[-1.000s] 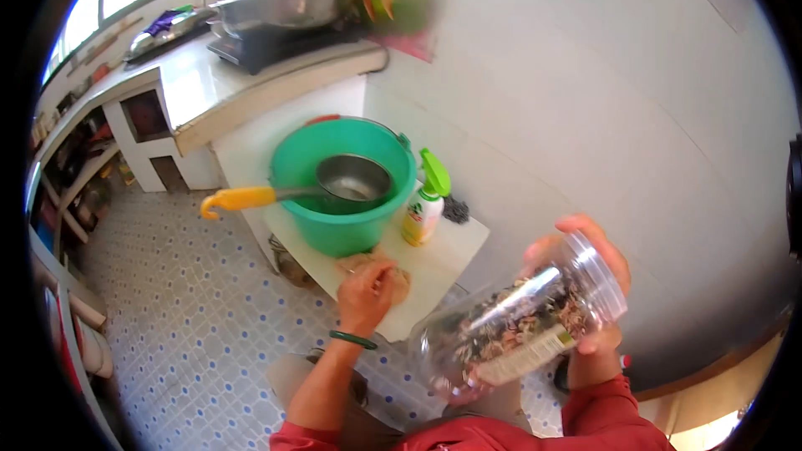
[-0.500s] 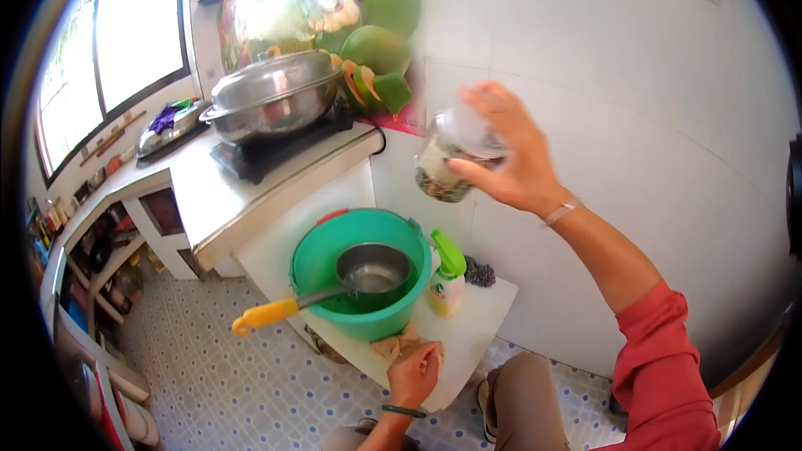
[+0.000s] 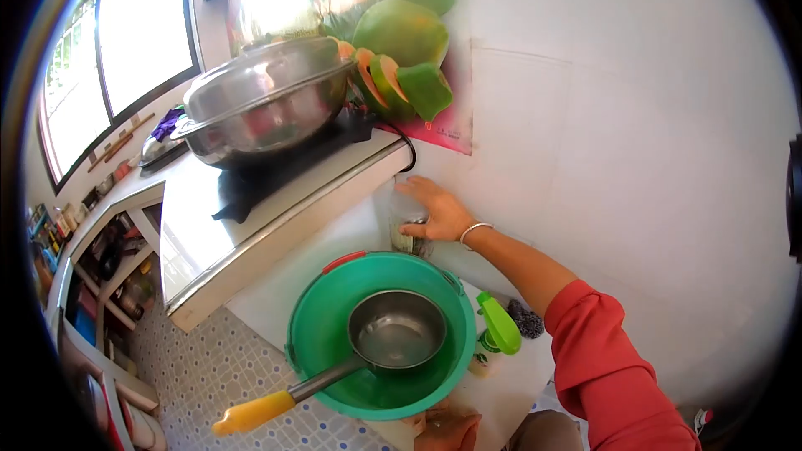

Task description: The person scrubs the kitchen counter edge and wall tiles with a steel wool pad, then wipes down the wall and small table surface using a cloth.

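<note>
Behind the bucket and close to the wall, my right hand grips a clear glass jar with dark contents at the bottom; the fingers cover much of its upper part. At the bottom edge, my left hand is closed on a brown cloth, partly cut off by the frame. Between the hands stands a green bucket. A metal water dipper with a yellow handle sits in it, the handle jutting over the rim. A spray bottle with a green top is right of the bucket.
A dark scrubbing pad lies by the wall on the low white table. Up on the white counter, a large lidded steel pot rests on a black stove. Shelves run along the left.
My right hand has brought the jar down and left, from the air before the wall to behind the bucket. My left hand stays by the bucket with the cloth. The view has shifted.
</note>
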The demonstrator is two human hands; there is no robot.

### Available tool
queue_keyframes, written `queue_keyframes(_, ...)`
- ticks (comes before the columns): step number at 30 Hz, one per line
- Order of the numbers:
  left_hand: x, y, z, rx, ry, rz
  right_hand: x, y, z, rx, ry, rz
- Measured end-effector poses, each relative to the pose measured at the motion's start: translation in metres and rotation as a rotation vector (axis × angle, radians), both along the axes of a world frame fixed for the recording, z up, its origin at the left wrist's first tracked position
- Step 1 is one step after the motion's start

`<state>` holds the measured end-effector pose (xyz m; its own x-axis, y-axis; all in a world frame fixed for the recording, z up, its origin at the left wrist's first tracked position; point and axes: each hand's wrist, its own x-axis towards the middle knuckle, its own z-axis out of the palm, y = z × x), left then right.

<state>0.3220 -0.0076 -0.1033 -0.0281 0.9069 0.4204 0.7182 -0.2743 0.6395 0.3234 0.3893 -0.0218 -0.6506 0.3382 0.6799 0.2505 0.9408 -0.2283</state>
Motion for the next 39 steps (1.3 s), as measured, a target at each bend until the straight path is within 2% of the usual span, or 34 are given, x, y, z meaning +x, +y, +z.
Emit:
queue_keyframes(4,-0.001,0.005,-0.001,-0.038,0.001,-0.023,-0.024,0.003,-0.043,-0.038,-0.062,0.089)
queue_keyframes(7,-0.002,0.009,-0.005,-0.065,0.019,-0.020,-0.044,-0.008,-0.050,-0.190,-0.169,0.191)
queue_keyframes(9,-0.002,0.011,-0.007,-0.058,0.020,-0.049,-0.069,0.002,-0.073,-0.160,-0.191,0.269)
queue_keyframes(11,-0.001,0.012,-0.008,-0.042,-0.033,-0.051,-0.084,-0.005,-0.080,0.001,-0.262,0.370)
queue_keyframes(12,0.000,0.013,-0.009,-0.025,-0.083,-0.053,-0.080,-0.011,-0.074,0.003,-0.264,0.372)
queue_keyframes(14,0.000,0.013,-0.012,-0.042,-0.045,-0.048,-0.071,-0.018,-0.063,-0.208,-0.353,0.438)
queue_keyframes(15,0.000,0.013,-0.013,-0.060,-0.004,-0.047,-0.069,-0.018,-0.060,-0.207,-0.355,0.437)
queue_keyframes(17,0.001,0.015,-0.010,-0.046,-0.007,-0.049,-0.063,-0.016,-0.053,-0.027,-0.436,0.345)
queue_keyframes(18,0.002,0.015,-0.009,-0.036,-0.009,-0.050,-0.059,-0.015,-0.050,-0.029,-0.439,0.340)
queue_keyframes(21,0.005,0.012,-0.035,-0.044,0.042,-0.014,-0.038,-0.015,-0.031,0.147,-0.309,0.278)
queue_keyframes(22,0.006,0.011,-0.042,-0.028,0.043,0.017,-0.024,-0.021,-0.027,0.101,-0.154,0.341)
queue_keyframes(25,0.003,0.018,-0.014,-0.011,0.008,-0.001,0.035,-0.042,-0.025,0.074,-0.281,0.175)
queue_keyframes(27,0.005,0.020,-0.015,0.048,-0.028,-0.039,0.074,-0.051,-0.028,-0.083,-0.506,0.213)
queue_keyframes(29,0.011,0.022,-0.032,-0.019,-0.023,-0.009,0.113,-0.060,-0.049,-0.159,-0.471,0.152)
queue_keyframes(32,0.019,0.025,-0.029,0.011,-0.028,-0.034,0.161,-0.091,-0.074,-0.377,-0.455,-0.022)
queue_keyframes(34,0.025,0.026,-0.024,0.030,-0.057,-0.037,0.186,-0.121,-0.092,-0.388,-0.670,-0.246)
queue_keyframes(36,0.028,0.027,-0.020,0.060,-0.092,-0.017,0.209,-0.155,-0.125,-0.172,-0.363,-0.245)
queue_keyframes(37,0.029,0.028,-0.019,0.062,-0.058,-0.019,0.216,-0.162,-0.137,-0.152,-0.366,-0.230)
queue_keyframes(39,0.029,0.031,-0.020,0.081,-0.026,-0.002,0.223,-0.168,-0.153,-0.049,-0.290,-0.353)
